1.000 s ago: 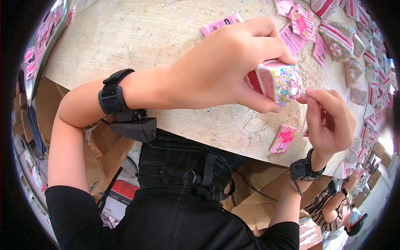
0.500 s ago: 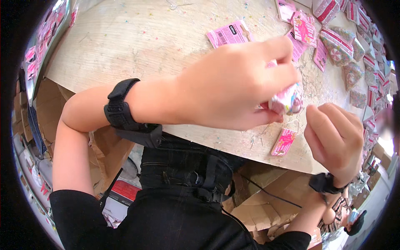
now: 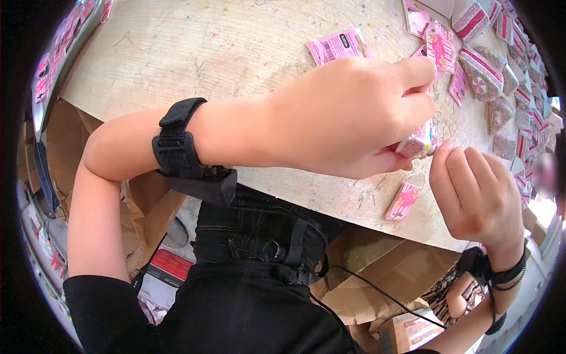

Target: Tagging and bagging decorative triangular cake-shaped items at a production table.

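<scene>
My left hand point(image 3: 359, 118) reaches across the table, its fingers closed around a small glittery ornament point(image 3: 420, 143) in pink and white with coloured bits. Most of the ornament is hidden behind the fingers. Just right of it, my right hand point(image 3: 474, 194) has thumb and fingertips pinched together, almost touching the ornament; whatever lies in that pinch is too small to make out. Below the ornament, a pink striped tag point(image 3: 404, 200) with a thin string lies near the table's front edge.
Several pink cards and tags, including a pink card point(image 3: 339, 46) and a striped tag point(image 3: 441, 50), lie beyond my hands. Glittery triangular ornaments point(image 3: 480, 71) crowd the right side. Thin strings and specks litter the wooden table point(image 3: 177, 53). Cardboard point(image 3: 371, 277) stands below; another person is at lower right.
Both hands have shifted slightly, the left one to the right with the ornament. The right fingertips have come closer to the ornament and are now pinched beside it.
</scene>
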Action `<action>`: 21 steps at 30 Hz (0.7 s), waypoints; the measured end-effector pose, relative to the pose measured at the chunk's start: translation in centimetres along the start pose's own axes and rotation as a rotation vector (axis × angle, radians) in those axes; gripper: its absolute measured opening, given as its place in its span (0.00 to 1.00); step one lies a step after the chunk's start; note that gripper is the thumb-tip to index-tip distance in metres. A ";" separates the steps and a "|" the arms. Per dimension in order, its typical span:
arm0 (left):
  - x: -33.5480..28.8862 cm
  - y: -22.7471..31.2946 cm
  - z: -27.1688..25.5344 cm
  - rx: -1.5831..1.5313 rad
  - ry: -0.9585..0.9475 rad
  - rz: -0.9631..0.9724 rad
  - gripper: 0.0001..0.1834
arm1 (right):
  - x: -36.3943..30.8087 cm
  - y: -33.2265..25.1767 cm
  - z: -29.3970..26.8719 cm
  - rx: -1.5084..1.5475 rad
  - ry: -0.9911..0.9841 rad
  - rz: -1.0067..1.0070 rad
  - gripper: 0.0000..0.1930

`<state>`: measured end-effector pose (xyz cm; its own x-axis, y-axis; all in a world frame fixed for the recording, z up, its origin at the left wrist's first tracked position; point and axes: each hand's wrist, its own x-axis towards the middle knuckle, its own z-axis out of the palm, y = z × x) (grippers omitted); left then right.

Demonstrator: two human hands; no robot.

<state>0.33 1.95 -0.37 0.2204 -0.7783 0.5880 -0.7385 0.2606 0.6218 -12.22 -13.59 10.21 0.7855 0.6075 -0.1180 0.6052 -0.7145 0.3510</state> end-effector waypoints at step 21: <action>-1.2 0.5 1.4 0.311 0.164 0.173 0.07 | 0.7 -2.0 -0.9 1.051 -0.079 1.000 0.03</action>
<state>-1.25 2.24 -1.49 0.1559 -0.6297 0.7610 -0.9260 0.1750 0.3345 -12.98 -11.46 10.29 0.9113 -0.2832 -0.2990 -0.4034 -0.7597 -0.5101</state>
